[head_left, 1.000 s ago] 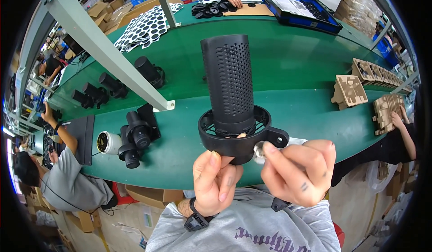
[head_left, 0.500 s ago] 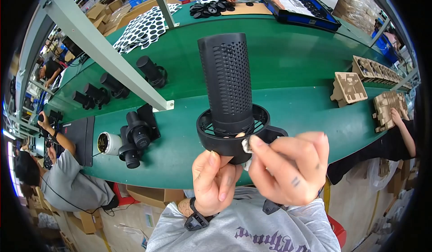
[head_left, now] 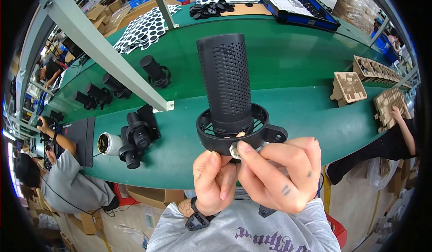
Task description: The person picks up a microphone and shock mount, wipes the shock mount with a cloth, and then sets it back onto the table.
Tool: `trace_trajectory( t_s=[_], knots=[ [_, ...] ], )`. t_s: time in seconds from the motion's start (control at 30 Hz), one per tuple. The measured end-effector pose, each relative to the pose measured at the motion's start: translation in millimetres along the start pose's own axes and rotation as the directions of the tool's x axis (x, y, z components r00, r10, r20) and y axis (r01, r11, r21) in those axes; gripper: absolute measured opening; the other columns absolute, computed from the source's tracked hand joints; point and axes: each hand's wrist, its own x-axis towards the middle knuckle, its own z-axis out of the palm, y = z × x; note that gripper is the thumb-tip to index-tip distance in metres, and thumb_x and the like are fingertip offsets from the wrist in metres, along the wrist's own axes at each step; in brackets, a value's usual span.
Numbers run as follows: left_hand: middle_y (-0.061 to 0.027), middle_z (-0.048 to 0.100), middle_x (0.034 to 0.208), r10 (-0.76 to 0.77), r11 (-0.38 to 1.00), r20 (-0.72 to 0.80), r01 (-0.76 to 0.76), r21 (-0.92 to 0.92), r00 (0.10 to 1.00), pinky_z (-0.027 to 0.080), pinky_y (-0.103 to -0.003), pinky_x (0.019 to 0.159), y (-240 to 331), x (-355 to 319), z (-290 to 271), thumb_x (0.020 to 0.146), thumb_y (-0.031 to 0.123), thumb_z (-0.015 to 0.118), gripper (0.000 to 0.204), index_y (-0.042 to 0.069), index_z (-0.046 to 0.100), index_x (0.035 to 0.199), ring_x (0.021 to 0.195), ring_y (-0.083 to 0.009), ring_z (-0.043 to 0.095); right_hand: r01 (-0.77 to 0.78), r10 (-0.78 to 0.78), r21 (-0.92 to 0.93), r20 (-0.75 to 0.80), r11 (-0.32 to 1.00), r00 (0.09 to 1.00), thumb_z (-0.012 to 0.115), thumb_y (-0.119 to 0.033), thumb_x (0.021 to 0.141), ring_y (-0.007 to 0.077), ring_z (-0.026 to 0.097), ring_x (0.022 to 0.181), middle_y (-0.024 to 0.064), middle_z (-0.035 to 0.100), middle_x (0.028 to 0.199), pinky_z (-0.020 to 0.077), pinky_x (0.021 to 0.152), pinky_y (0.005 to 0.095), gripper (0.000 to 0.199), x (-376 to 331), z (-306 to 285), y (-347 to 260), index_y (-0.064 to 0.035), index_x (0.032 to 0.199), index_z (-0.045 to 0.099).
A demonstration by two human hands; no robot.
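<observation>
The left hand [head_left: 215, 180] has its fingers wrapped tight around the ring base of the black perforated cylinder [head_left: 227, 92], held upright above the near edge of the green desk [head_left: 292, 72]. The right hand [head_left: 281, 173] pinches a small silvery disc [head_left: 235, 150] (a shiny round bit) against that base.

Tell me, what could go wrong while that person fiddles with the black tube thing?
The small silver disc is only pinched at the right hand's fingertips against the ring base, so it might slip and drop. The left hand grips only the base's bottom edge, so the tall perforated tube could tip. A fall could hit the green belt or the floor.
</observation>
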Motion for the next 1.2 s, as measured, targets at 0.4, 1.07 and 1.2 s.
trace_trajectory(
  t_s=[0.4,1.07,1.2],
  knots=[
    [-0.0224,0.059,0.121,-0.002,0.998,-0.006,0.003,0.062,1.0,0.03,-0.023,0.045,-1,2,0,0.099,0.023,0.042,0.03,-0.002,0.057,0.107,0.036,-0.0039,0.037,0.02,-0.018,-0.048,0.047,0.999,0.999,0.069,0.004,0.049,0.0163,0.045,0.061,-0.0021,0.053,0.075,0.0372,0.055,0.0286,0.042,0,-1,4,-0.008,0.089,0.072],
    [-0.004,0.051,0.136,-0.245,0.957,0.241,0.274,-0.095,0.939,0.028,-0.022,0.052,3,19,-3,0.103,0.032,0.027,0.035,0.019,0.052,0.125,0.039,-0.0032,0.039,-0.342,0.343,0.038,-0.137,0.939,0.929,0.063,0.007,0.057,0.0176,0.045,0.066,0.0063,0.05,0.071,0.0322,0.059,0.0268,0.03,-64,-32,79,0.0017,0.086,0.07],
    [-0.0133,0.049,0.137,-0.263,0.905,0.204,0.315,-0.285,0.943,0.029,-0.021,0.05,-9,25,5,0.103,0.026,0.029,0.034,0.005,0.047,0.123,0.037,-0.0036,0.033,-0.43,0.425,0.014,-0.176,0.903,0.888,0.063,0.009,0.062,0.0156,0.045,0.066,0.0056,0.051,0.073,0.0324,0.058,0.0258,0.025,-100,-46,98,0.0029,0.085,0.07]
  ],
)
